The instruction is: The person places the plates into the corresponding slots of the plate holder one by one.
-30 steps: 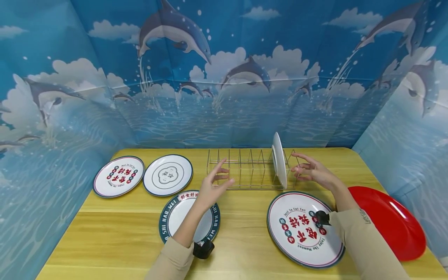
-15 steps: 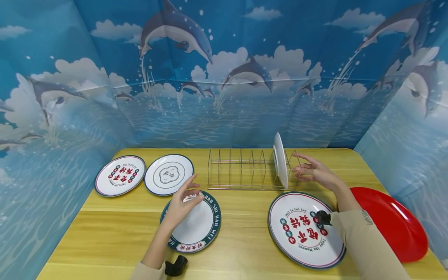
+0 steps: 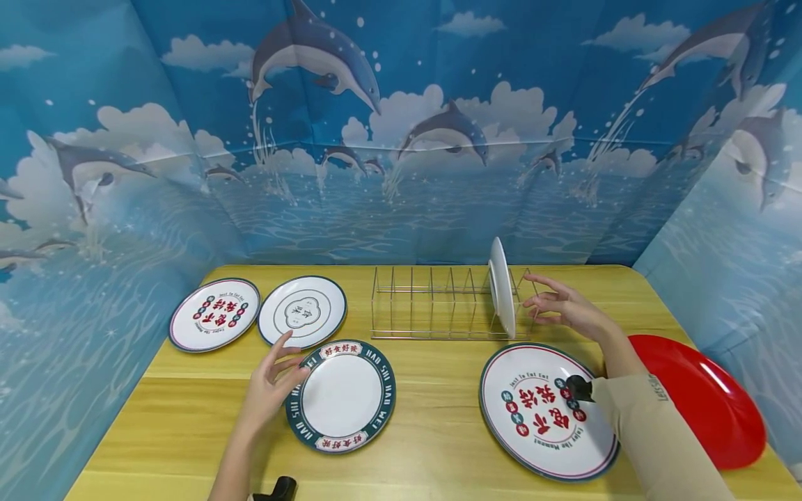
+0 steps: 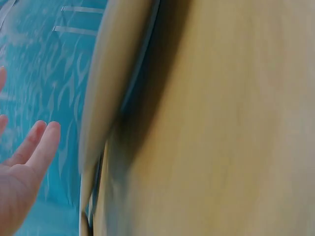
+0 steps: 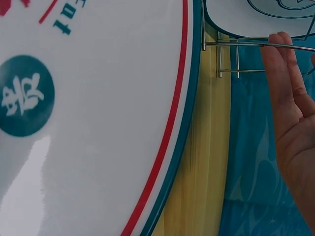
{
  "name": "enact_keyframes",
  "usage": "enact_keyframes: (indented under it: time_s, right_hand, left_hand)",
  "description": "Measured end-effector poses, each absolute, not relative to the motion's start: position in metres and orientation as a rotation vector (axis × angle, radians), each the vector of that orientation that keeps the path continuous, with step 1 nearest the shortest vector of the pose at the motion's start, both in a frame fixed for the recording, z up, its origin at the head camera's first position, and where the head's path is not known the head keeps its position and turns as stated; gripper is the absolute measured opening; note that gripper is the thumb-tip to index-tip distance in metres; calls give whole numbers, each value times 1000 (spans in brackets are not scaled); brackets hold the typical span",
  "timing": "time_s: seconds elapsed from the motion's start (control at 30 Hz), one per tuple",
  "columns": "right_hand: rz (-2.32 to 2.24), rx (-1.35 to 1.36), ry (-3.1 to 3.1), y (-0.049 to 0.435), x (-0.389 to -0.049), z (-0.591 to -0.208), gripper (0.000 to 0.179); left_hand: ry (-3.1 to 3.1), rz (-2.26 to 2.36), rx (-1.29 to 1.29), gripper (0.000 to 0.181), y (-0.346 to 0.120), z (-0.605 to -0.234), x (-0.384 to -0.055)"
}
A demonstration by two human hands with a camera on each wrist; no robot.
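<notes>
My left hand [image 3: 266, 390] hovers with loosely spread fingers at the left edge of a dark-green-rimmed plate [image 3: 341, 396], holding nothing. In the left wrist view, its fingers [image 4: 43, 147] point up beside a blurred plate edge [image 4: 106, 93]. At the right end of a wire dish rack [image 3: 438, 339], the fingertips of my right hand [image 3: 570, 309] touch the end wires. The right wrist view has those fairly straight fingers against the rack's wire [image 5: 236, 44]. One white plate [image 3: 501, 289] stands nearly upright in the rack's right part, its face turned left.
A large white plate with red lettering [image 3: 557, 452] lies below my right forearm. Beside it is a red oval platter [image 3: 695, 410]. Two white plates, one with red characters [image 3: 194, 327] and one with a grey emblem [image 3: 322, 299], lie at the back left. Dolphin-print cloth [image 3: 426, 202] surrounds the table.
My left hand has moved left and toward me, from the rack's left end across the green-rimmed plate to its left side. My right hand stays at the rack.
</notes>
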State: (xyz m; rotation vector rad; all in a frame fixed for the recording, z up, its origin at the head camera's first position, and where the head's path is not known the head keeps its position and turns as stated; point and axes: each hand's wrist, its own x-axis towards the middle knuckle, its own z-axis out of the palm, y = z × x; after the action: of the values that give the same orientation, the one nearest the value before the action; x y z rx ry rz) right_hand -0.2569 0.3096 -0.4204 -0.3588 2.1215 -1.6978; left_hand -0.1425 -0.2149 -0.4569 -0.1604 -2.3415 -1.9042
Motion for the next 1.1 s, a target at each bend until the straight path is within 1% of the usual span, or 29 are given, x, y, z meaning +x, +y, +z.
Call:
enact_keyframes:
  time_s: [0.17, 0.5, 0.77, 1.1]
  right_hand:
    - [-1704, -377, 2113, 310, -257, -421, 59]
    - [-1693, -365, 2128, 309, -257, -421, 60]
    - [-1700, -357, 2126, 310, -257, -423, 59]
    - [-1707, -359, 2122, 310, -257, -423, 60]
  left_hand:
    - [-2407, -1858, -83, 69, -232, -461, -135]
    - [-2671, -1890, -62, 80, -244, -468, -131]
    - [-2793, -2036, -212, 85, -250, -473, -135]
    - [-2838, -2081, -404, 79, -253, -477, -142]
